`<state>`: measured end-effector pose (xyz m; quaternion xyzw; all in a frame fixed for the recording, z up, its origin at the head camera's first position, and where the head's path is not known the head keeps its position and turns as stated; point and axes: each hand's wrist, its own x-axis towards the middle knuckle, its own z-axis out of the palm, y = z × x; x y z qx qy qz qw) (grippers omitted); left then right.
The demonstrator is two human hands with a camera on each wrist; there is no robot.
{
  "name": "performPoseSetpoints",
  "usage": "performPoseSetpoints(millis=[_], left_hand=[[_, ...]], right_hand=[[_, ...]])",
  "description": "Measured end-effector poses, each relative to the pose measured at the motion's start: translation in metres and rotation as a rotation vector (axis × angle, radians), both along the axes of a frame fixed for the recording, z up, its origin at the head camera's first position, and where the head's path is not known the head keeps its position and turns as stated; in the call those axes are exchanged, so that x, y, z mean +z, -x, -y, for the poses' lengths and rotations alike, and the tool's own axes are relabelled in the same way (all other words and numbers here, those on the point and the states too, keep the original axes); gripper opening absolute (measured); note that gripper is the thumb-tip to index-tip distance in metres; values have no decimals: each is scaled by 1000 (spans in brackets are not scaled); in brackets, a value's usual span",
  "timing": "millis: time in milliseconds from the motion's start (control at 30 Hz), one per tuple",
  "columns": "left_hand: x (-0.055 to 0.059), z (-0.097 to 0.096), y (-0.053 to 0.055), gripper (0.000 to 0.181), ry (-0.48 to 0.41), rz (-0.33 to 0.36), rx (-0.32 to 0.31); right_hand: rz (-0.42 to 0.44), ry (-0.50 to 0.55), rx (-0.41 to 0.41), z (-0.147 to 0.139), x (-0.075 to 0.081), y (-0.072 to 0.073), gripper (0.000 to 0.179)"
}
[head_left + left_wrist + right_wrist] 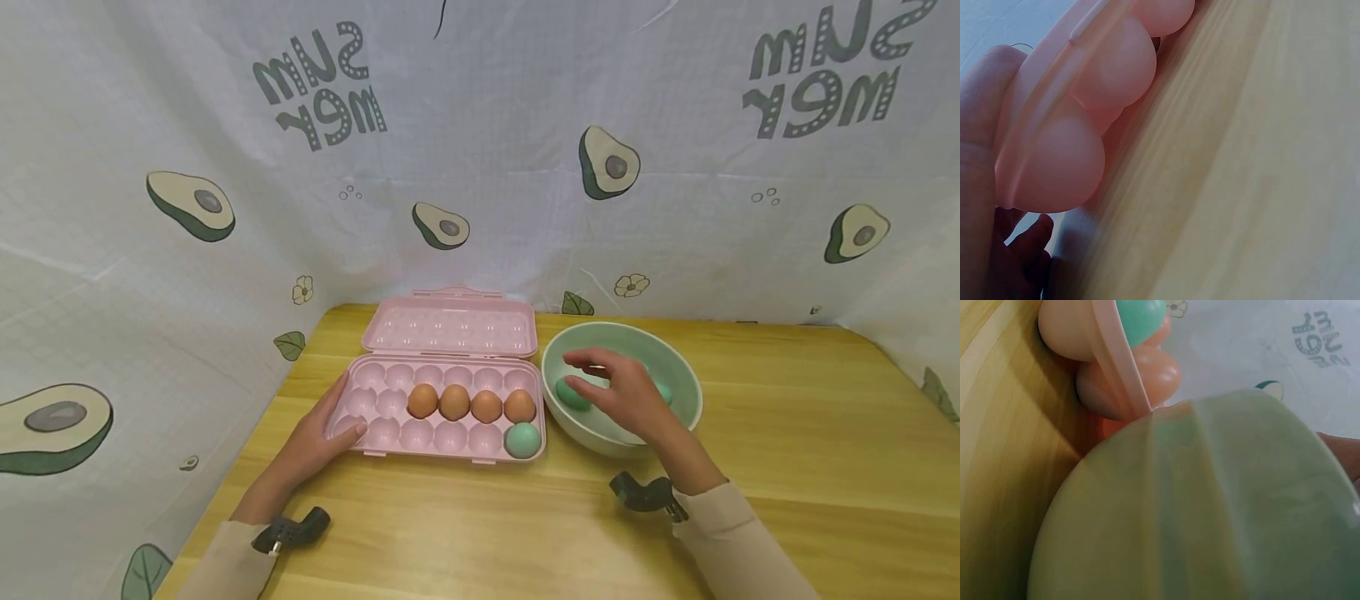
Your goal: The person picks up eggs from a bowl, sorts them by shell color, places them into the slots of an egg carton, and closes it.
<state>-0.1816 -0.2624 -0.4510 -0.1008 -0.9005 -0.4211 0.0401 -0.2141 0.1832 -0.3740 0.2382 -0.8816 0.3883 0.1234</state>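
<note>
My left hand (318, 437) grips the left end of a pink egg tray (420, 457), thumb over the front corner. In the left wrist view, the thumb lies on the tray's rim (1041, 100) and fingertips show below it. Several brown eggs (454, 402) fill the right part of the middle row. One green egg (522, 440) sits in the front right cup. Over a pale green bowl (678, 354) hovers my right hand (626, 392), thumb and fingers apart with nothing between them. A green egg (570, 395) lies in the bowl below the fingertips; another green egg (664, 393) is partly hidden behind the hand.
The tray's lid (450, 321) is folded back toward the rear cloth (510, 192). The bowl stands right beside the tray's right end. Both are on a wooden table (480, 525), with printed cloth at the back and sides.
</note>
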Motion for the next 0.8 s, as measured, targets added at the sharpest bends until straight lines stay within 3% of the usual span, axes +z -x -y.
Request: performPoseSetpoints(millis=[400, 800], left_hand=[[-4, 1, 0, 89, 2, -6, -5], [-2, 1, 1, 89, 7, -12, -3]], right_hand=[[-8, 0, -9, -4, -7, 4, 31], [105, -72, -59, -7, -10, 6, 32]])
